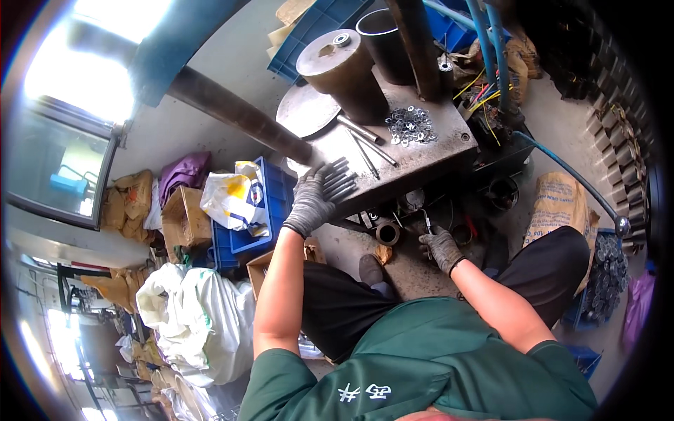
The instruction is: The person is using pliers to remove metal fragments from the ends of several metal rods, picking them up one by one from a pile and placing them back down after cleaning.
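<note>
My left hand (312,202), in a grey knitted glove, is at the near left corner of the metal worktable (414,165). Its fingers close around a bunch of short grey metal rods (340,179), whose ends fan out to the right. Lower and to the right, in front of the table, my gloved right hand (443,251) pinches a thin, bright metal piece (427,220); its exact kind is too small to tell. On the tabletop lie a few loose metal rods (364,149) and a heap of small metal rings (411,126).
A heavy metal cylinder (344,74) and a dark open pot (386,45) stand on the table. Left are a blue crate (277,196) and a white sack (196,319). Right are a brown paper sack (558,210), a blue hose (572,172) and a bin of metal parts (602,274).
</note>
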A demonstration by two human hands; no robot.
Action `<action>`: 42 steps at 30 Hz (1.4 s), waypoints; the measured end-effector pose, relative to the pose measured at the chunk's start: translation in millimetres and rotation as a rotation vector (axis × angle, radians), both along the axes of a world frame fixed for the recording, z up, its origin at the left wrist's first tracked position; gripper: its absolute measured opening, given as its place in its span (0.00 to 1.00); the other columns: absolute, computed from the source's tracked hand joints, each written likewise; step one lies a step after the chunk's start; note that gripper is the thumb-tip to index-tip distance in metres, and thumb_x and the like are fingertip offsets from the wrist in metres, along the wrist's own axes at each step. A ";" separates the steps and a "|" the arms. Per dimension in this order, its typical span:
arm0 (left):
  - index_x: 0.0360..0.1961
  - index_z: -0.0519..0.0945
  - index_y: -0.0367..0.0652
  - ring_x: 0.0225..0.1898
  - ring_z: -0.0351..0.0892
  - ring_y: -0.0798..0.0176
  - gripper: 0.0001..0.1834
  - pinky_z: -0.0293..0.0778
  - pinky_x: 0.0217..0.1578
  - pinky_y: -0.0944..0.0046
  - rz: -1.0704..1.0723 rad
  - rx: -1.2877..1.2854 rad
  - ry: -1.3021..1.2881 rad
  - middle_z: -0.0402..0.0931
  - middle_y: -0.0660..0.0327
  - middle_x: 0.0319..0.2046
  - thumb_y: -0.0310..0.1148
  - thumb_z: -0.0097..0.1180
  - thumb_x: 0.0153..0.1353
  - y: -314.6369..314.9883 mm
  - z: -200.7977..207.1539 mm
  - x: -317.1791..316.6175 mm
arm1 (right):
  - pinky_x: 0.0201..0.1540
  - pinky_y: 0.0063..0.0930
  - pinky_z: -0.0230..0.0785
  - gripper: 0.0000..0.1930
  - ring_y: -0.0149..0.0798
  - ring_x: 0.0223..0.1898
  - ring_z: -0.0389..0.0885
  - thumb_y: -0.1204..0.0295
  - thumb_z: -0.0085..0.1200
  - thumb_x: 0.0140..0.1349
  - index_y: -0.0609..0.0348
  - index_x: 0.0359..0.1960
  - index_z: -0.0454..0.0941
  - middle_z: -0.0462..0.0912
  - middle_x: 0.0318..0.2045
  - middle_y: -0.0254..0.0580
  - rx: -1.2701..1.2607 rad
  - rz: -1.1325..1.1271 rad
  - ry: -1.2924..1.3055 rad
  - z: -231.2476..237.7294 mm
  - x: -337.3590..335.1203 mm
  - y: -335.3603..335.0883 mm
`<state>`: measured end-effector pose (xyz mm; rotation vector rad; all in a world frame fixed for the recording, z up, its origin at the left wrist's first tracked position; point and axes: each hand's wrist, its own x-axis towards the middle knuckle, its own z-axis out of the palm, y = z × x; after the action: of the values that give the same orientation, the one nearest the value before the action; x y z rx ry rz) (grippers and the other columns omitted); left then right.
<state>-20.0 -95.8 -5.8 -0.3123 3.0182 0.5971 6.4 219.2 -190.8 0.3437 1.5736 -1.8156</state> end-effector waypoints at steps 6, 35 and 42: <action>0.67 0.71 0.46 0.66 0.70 0.44 0.50 0.59 0.72 0.42 -0.328 -0.366 0.318 0.72 0.50 0.61 0.38 0.76 0.37 18.3 -19.7 22.6 | 0.29 0.30 0.74 0.19 0.33 0.32 0.82 0.72 0.60 0.66 0.63 0.58 0.75 0.83 0.36 0.39 0.085 0.075 0.033 -21.2 0.9 2.2; 0.52 0.79 0.38 0.30 0.82 0.63 0.20 0.80 0.33 0.64 0.904 0.721 0.942 0.83 0.58 0.33 0.24 0.66 0.56 -228.0 -91.7 198.9 | 0.29 0.33 0.79 0.11 0.37 0.30 0.84 0.69 0.59 0.65 0.52 0.47 0.75 0.83 0.33 0.35 0.106 0.199 0.016 -57.9 0.3 31.9; 0.50 0.80 0.37 0.55 0.81 0.38 0.26 0.75 0.58 0.49 1.103 0.192 0.095 0.82 0.39 0.50 0.35 0.68 0.49 -263.6 -200.1 241.1 | 0.27 0.33 0.78 0.11 0.38 0.29 0.84 0.71 0.59 0.65 0.51 0.49 0.77 0.84 0.34 0.36 0.203 0.116 -0.027 -51.9 -3.2 44.3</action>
<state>221.0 -359.3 -205.9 -1.9842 2.5680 0.9148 3.2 263.6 -242.7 0.3607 1.7271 -1.5621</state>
